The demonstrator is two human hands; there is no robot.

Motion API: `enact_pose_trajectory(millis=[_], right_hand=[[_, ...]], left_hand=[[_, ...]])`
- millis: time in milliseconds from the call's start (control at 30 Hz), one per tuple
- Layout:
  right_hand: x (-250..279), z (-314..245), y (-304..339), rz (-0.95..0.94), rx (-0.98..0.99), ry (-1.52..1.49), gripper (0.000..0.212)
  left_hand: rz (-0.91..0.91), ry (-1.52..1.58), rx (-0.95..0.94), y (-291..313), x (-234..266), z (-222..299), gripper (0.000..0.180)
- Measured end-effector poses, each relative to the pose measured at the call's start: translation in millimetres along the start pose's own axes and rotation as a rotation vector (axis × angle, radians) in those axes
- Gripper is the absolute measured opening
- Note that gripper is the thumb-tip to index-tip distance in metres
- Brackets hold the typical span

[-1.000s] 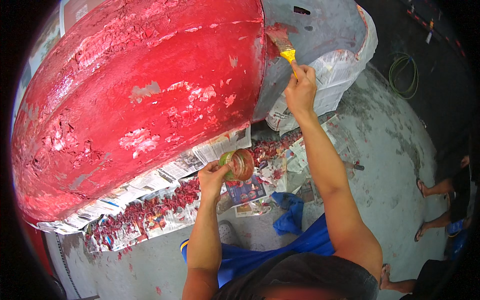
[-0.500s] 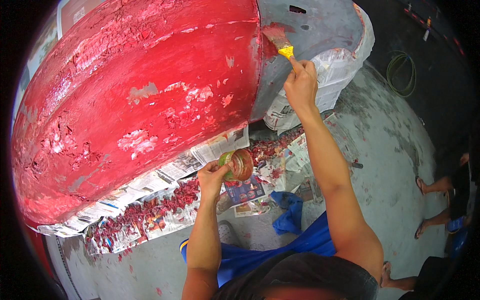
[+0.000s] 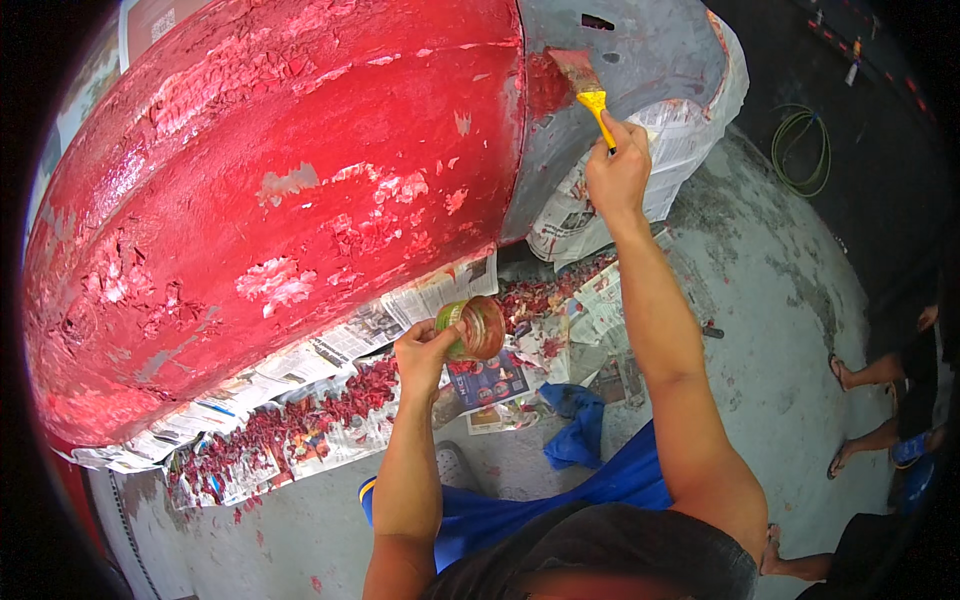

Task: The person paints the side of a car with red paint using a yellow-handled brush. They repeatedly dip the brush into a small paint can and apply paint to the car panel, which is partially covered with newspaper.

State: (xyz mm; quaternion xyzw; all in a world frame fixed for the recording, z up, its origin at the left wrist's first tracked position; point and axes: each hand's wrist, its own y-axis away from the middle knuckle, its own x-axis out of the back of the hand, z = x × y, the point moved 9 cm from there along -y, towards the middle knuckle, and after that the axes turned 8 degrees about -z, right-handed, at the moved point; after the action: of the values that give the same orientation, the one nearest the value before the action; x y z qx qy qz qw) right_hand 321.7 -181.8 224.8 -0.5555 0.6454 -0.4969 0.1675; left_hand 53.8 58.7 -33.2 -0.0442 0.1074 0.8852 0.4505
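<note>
A large red car body panel (image 3: 290, 200) with blistered, peeling paint fills the upper left. Beside it is a grey bare-metal part (image 3: 640, 50) with a red patch. My right hand (image 3: 618, 172) is raised and grips a yellow-handled paintbrush (image 3: 588, 88), whose bristles rest on the grey part by the red patch. My left hand (image 3: 425, 352) holds a small glass jar (image 3: 474, 327) tilted on its side, below the panel's lower edge.
Newspaper sheets (image 3: 330, 400) strewn with red paint flakes lie on the concrete floor under the panel. A blue rag (image 3: 575, 430) lies near my knees. A coiled green hose (image 3: 800, 150) sits at the far right. Other people's sandalled feet (image 3: 860, 375) stand at the right edge.
My right hand has drawn the brush slightly up along the grey part. The left hand and jar have stayed in place.
</note>
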Motion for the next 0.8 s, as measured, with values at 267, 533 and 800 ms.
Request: enact_pose_trajectory(millis=[267, 533, 800], right_hand=[[-30.1, -9.2, 13.8, -0.062, 0.011, -0.05, 0.04], [-9.1, 12.8, 14.0, -0.003, -0.07, -0.099, 0.039], [-23.3, -1.9, 14.2, -0.073, -0.012, -0.036, 0.037]], left_hand=[[0.007, -0.004, 0.011, 0.5, -2.0, -0.1, 0.04], [-0.003, 0.01, -0.002, -0.5, 3.5, 0.0, 0.041], [-0.001, 0.011, 0.012, 0.6, -2.6, 3.1, 0.042]])
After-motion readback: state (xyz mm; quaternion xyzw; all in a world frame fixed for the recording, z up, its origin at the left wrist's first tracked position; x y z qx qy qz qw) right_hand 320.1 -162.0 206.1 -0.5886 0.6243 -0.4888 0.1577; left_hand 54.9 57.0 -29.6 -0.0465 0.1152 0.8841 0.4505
